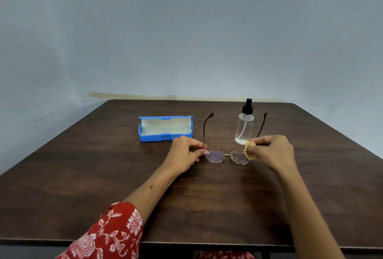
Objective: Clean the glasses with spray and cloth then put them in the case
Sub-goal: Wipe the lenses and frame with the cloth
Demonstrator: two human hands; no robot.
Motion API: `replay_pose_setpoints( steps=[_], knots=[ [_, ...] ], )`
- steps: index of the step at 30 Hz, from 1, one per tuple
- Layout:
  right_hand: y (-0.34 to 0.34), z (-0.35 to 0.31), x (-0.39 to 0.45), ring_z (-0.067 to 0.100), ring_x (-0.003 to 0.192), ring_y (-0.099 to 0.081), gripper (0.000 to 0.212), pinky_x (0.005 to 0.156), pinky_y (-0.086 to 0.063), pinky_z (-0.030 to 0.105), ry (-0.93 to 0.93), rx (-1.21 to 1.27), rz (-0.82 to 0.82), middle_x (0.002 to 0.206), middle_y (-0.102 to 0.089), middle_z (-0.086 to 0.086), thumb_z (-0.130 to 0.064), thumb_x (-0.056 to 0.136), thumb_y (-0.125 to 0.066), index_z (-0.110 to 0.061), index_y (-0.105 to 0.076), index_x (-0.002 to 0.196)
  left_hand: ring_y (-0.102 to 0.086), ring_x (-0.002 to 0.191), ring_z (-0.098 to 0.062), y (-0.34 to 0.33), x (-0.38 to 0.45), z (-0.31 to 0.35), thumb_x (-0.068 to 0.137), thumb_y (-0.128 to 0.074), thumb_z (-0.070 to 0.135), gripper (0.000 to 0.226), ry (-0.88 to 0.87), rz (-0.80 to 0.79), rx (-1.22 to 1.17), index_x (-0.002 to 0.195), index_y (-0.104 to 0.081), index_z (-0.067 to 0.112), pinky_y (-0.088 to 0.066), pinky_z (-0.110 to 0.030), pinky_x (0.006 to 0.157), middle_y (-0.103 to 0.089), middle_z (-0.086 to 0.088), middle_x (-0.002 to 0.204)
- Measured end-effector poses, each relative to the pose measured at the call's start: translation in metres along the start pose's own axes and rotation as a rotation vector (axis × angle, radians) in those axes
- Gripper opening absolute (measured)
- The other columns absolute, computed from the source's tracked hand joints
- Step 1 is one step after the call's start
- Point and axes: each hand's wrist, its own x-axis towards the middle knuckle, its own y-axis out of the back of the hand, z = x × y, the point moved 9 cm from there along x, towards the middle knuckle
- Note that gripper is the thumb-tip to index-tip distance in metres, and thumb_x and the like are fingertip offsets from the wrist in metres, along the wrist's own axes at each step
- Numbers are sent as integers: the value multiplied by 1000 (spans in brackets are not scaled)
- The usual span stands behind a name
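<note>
Midway through by the look of it: wiping under way, casing not yet done, with the blue case (pixel 165 128) lying open and unfilled on the desk (pixel 103 175) and the spray bottle (pixel 245 124) standing upright just behind the right lens. Glasses (pixel 227 156) held low over the desk between both grips, arms unfolded and pointing away. Left hand (pixel 185 153) pinching the frame at its left hinge; right hand (pixel 270 151) clamped on the yellow cloth (pixel 249 151), pressed against the right lens edge.
</note>
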Motion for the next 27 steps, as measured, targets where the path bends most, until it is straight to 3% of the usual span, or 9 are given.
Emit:
replay_pose_setpoints(
  steps=[9,11,14,18,23,25,27],
  knots=[
    [18,-1,-16,15,84,-61,12,76,-41,27,12,0,58,70,-70,-4,-16,71,-72,-27,-72,76,-60,60,-9,-1,0,-3,81,-72,17,20,33,-26,19,100,-72,11,-51,-14,53,-73,-7,86],
    [21,1,-22,13,78,-64,14,75,-44,26,11,40,51,68,-69,-6,-13,71,-73,-27,-72,75,-60,61,-9,-1,0,-4,81,-72,16,21,44,-35,11,101,-72,11,-51,-14,53,-72,-6,88],
    [9,2,-29,14,71,-67,19,75,-56,30,-20,251,-82,72,-73,2,-3,71,-74,-17,-74,84,-61,62,-9,-1,0,-4,79,-73,14,25,64,-60,-12,104,-70,9,-53,-15,55,-72,-5,87],
    [-12,-15,-46,16,73,-67,27,66,-56,23,-6,539,-277,86,-73,14,7,77,-68,-4,-69,101,-66,68,-16,10,-6,-10,75,-75,4,37,161,-118,-127,111,-66,2,-57,-21,58,-70,-9,90],
    [-45,-52,-72,22,83,-68,38,79,-56,34,108,663,-554,92,-71,16,7,77,-64,-13,-65,110,-68,72,-17,37,-43,11,80,-69,14,27,229,-83,-551,105,-67,3,-59,-30,66,-72,-12,91],
    [-60,-63,-78,19,84,-67,35,76,-56,29,168,636,-619,91,-72,12,10,77,-63,-10,-67,105,-69,80,-22,39,-62,24,76,-69,23,31,238,-127,-696,102,-69,5,-59,-33,71,-73,-12,94],
    [-75,-72,-84,16,83,-67,34,72,-54,23,207,583,-653,92,-72,9,15,79,-60,-8,-67,103,-69,83,-24,45,-75,30,75,-68,18,30,230,-107,-787,101,-69,5,-60,-33,72,-73,-13,92]
  ],
)
